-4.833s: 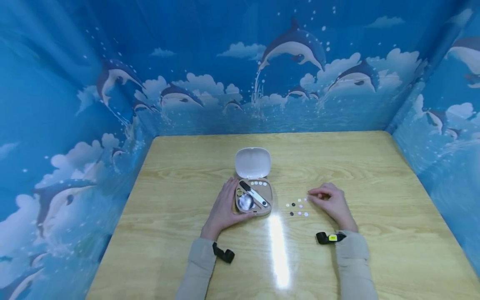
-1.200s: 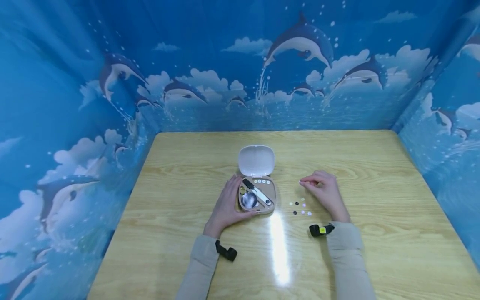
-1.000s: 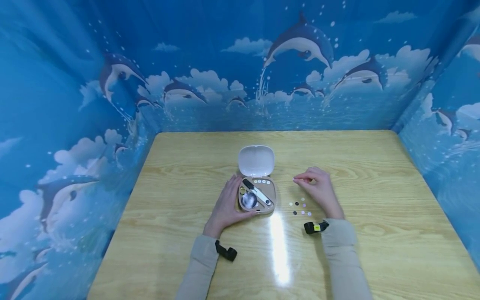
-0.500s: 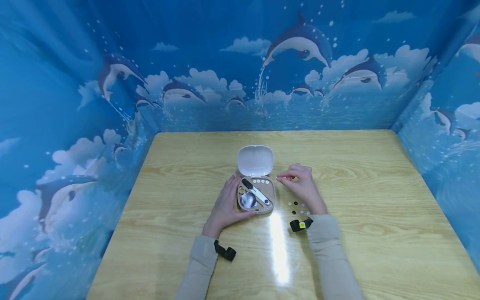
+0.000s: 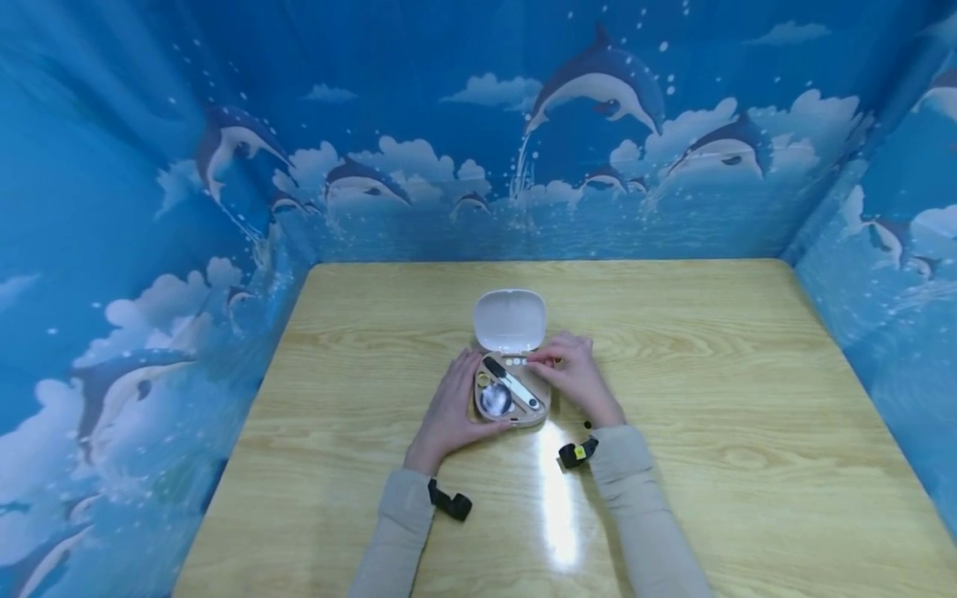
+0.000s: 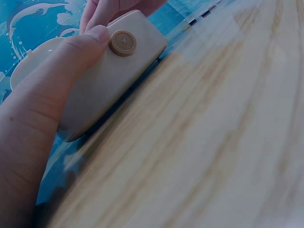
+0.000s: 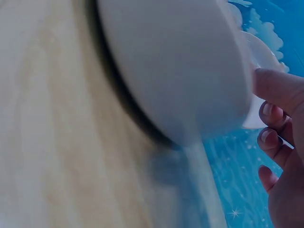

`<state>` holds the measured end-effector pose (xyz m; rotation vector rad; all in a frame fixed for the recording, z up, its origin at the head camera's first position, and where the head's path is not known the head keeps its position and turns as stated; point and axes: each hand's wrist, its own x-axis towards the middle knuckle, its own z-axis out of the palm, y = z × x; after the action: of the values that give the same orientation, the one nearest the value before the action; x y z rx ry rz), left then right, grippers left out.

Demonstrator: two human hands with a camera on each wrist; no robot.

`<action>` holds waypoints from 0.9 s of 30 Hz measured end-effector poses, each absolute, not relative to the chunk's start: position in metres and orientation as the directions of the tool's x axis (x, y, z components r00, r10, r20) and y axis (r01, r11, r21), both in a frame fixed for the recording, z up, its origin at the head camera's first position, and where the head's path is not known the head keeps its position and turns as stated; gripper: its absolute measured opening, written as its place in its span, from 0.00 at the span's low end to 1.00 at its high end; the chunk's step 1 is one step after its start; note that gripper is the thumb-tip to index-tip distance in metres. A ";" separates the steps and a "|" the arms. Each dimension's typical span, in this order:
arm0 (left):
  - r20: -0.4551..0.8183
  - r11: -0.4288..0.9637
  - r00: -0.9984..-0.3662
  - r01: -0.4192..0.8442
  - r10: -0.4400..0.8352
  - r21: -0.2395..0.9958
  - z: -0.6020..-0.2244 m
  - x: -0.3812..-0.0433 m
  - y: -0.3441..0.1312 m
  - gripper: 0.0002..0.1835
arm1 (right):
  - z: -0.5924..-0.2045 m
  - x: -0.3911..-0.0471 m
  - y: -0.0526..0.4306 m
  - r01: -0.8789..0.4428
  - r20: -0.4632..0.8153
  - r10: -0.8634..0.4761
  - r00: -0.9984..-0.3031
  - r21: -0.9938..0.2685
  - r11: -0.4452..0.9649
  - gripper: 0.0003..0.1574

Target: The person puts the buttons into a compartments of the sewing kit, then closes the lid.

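Open sewing kit case (image 6: 109,73) mid-table (image 5: 374,332); looks like light, stiff, smooth plastic, probably slides easily, best held by side walls. White buttons (image 5: 517,361) in its far compartment: likely tiny, hard, slippery, take by edges. Left hand (image 5: 452,407) grips case, fingers along left side, thumb on near wall. Right hand (image 5: 574,367) over far right corner, fingertips pinched, apparently on one button, mostly hidden.

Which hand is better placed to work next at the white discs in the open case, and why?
Likely the right hand: it is at the right end of the row of white discs. The left hand grips the case from its left side, so it seems better suited to steadying.
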<state>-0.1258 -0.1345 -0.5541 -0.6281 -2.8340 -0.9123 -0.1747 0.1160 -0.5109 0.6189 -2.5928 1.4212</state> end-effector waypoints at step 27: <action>0.186 0.741 -0.920 0.388 0.344 0.548 -0.553 -0.124 -0.134 0.67 | -0.519 -0.179 0.100 -0.565 0.389 -0.412 -0.824 -0.617 0.547 0.06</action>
<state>-0.1242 -0.1345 -0.5532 -0.6027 -2.8634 -0.9266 -0.1789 0.0997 -0.5186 0.8263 -2.5842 1.1385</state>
